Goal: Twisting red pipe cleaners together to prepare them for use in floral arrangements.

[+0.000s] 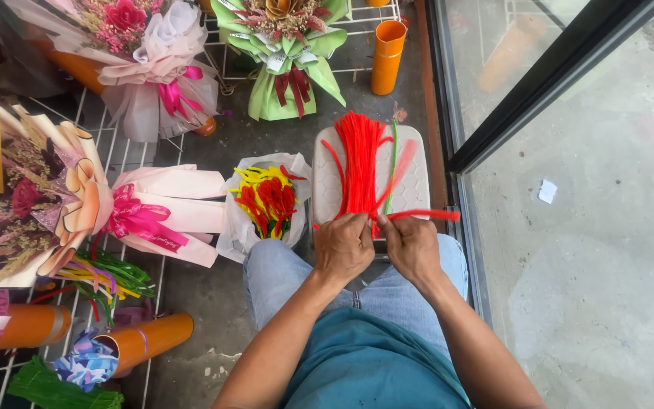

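Pinching fuzzy red stems over a white stool

Both the left hand [344, 246] and right hand [412, 246] are gripping thin red pipe cleaners [360, 163], fingers closed, at the near edge of the textured stool [418, 185].

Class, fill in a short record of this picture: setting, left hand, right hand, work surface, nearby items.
Setting: person seated on a grey floor beside a glass door
Left hand: pinching red pipe cleaners
Right hand: holding one red stem sticking out to the right
Work surface: white stool
Nearby items: bag of red and yellow stems, pink bouquet, green bouquet, orange tube
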